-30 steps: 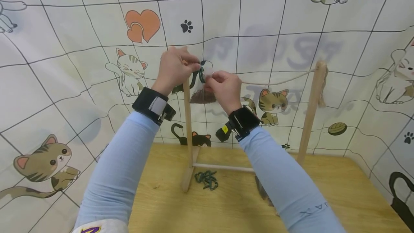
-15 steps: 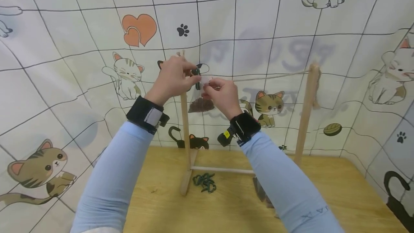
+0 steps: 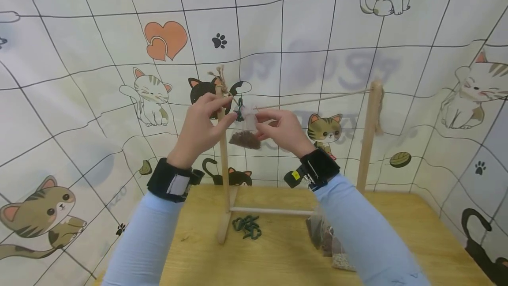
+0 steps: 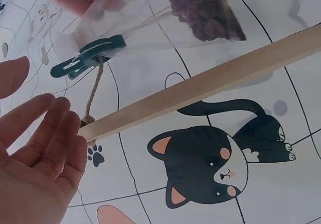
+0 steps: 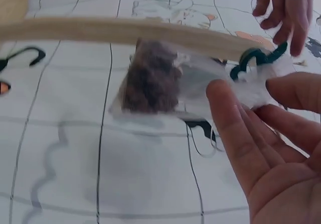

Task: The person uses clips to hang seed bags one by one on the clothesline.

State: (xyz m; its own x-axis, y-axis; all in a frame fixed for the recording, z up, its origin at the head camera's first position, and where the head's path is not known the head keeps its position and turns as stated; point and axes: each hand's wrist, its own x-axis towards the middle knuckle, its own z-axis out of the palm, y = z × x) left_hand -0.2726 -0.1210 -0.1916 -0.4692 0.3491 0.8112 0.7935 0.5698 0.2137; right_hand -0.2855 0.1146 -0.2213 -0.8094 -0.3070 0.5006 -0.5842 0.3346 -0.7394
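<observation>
Just right of the left post (image 3: 225, 167), below its top, a clear bag (image 3: 245, 140) of brown bits, hung from a rope (image 3: 317, 99) by a green clip (image 4: 113, 44). At the post's upper part, the left hand (image 3: 202, 127) — thumb spread away from lightly gathered fingers, near the clip but apart from it, holding nothing. Farther right of the post, beside the bag, the right hand (image 3: 283, 130), fingers loosely extended, thumb apart — impossible to tell how firmly touching the plastic. Right of the post's foot, a heap of green clips (image 3: 247, 226) on the table (image 3: 214, 264). Well right of the post, more filled bags (image 3: 325, 238), partly hidden behind the right sleeve (image 3: 365, 233).
</observation>
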